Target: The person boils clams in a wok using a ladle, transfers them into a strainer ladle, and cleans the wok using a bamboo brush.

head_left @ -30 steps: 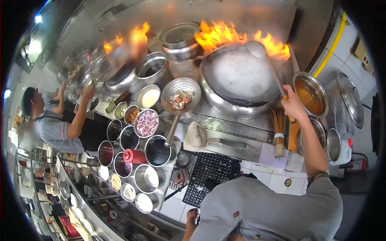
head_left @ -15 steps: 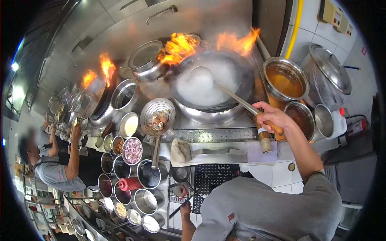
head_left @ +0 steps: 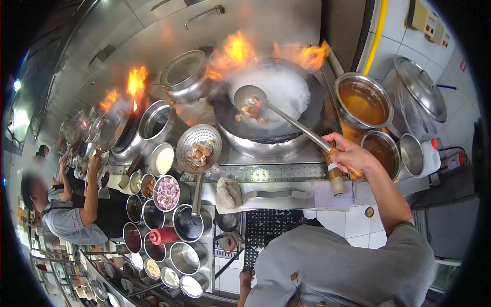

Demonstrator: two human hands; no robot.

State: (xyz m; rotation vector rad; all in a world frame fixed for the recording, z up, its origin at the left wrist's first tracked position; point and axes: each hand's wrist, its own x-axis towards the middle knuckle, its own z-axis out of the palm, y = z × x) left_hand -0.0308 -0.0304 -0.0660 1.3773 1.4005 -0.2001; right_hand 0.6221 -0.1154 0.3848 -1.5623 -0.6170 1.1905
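My right hand [head_left: 349,156] is closed around the wooden end of a long-handled ladle [head_left: 302,127]. The ladle's bowl is over the wok [head_left: 302,115], with orange-brown and pale food pieces in and beside it. White frothy liquid fills the wok, and flames rise behind its rim. Low by my body hangs my left hand [head_left: 246,279], near a dark rod [head_left: 228,264]; its fingers are too small and dim to make out. A perforated strainer [head_left: 211,146] holding mixed seafood-like pieces rests left of the wok, its handle over a dark pot [head_left: 189,222].
Steel containers, one with sliced onion [head_left: 167,193], crowd the left, with a red squeeze bottle [head_left: 163,235] among them. A pot of amber liquid [head_left: 364,100] stands right. A bamboo brush [head_left: 336,179] and cloth [head_left: 228,193] lie at the front. A co-worker [head_left: 71,220] cooks further left.
The ladle bowl has moved down and left in the wok, and food pieces now show in it. My right hand has shifted slightly right and down. My left hand has moved slightly right and down.
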